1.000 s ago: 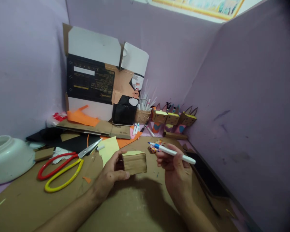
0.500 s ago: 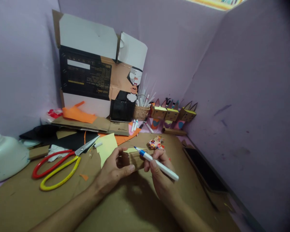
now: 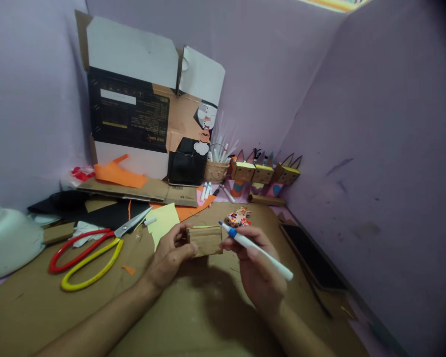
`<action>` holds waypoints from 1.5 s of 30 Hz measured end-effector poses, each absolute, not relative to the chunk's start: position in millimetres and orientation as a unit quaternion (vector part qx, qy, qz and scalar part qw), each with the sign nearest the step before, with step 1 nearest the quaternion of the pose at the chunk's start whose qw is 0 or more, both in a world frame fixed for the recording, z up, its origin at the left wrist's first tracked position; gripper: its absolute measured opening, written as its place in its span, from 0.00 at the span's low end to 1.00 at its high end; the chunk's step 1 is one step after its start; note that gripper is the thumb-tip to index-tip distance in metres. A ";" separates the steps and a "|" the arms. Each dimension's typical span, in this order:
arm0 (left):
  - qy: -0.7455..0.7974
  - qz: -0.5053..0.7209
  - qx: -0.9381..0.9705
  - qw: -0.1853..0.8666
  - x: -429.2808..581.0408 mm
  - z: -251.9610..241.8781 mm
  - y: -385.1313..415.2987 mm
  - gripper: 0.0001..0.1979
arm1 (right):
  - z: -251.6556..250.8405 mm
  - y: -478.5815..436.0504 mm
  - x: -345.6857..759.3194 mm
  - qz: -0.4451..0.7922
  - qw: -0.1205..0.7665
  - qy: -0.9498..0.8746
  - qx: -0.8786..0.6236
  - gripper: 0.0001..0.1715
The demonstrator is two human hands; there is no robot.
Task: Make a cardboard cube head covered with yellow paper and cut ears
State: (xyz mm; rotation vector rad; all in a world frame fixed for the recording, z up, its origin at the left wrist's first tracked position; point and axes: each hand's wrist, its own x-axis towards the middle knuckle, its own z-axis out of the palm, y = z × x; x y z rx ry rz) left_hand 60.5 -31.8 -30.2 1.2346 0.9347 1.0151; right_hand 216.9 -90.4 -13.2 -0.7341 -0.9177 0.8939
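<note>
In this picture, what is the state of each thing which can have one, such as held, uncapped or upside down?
Small cardboard block: held at its left end by the left hand.
Marker: uncapped, blue tip exposed, held in the right hand.
Scissors: lying down, blades closed or nearly so.
White bowl: upside down.
Basket: upright, holding pens.
Printed carton: unfolded, standing, its chef picture upside down.

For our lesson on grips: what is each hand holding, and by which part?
Left hand: the small box, by its left end. Right hand: the marker, by its white barrel.
</note>
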 end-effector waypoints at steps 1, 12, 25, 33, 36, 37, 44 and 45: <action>0.401 0.437 0.532 0.605 60.6 -30.7 -31.9 0.23 | -16.7 -89.8 215.6 0.398 0.731 -0.432 -0.347 0.09; 0.392 0.428 0.538 0.611 59.2 -31.1 -34.0 0.24 | -13.8 -71.8 197.9 0.328 0.646 -0.487 -0.487 0.05; 0.405 0.410 0.550 0.605 58.3 -30.1 -32.8 0.25 | -32.2 -76.4 205.6 0.310 0.593 -0.550 -0.500 0.09; 0.402 0.411 0.579 0.578 56.9 -31.5 -33.9 0.25 | -25.9 -76.9 202.4 0.254 0.601 -0.577 -0.492 0.09; 0.394 0.407 0.575 0.591 56.2 -30.4 -35.7 0.26 | -30.3 -80.2 204.1 0.282 0.589 -0.580 -0.488 0.08; 0.390 0.408 0.570 0.597 56.1 -29.8 -36.7 0.26 | -30.9 -81.3 204.6 0.284 0.591 -0.579 -0.485 0.07; 0.429 0.387 0.655 0.488 57.2 -25.8 -43.0 0.28 | -13.3 -71.6 220.1 0.143 0.684 -0.519 -0.491 0.05; 0.447 0.378 0.670 0.457 57.0 -26.2 -42.2 0.27 | -10.8 -68.0 227.7 0.125 0.669 -0.518 -0.519 0.06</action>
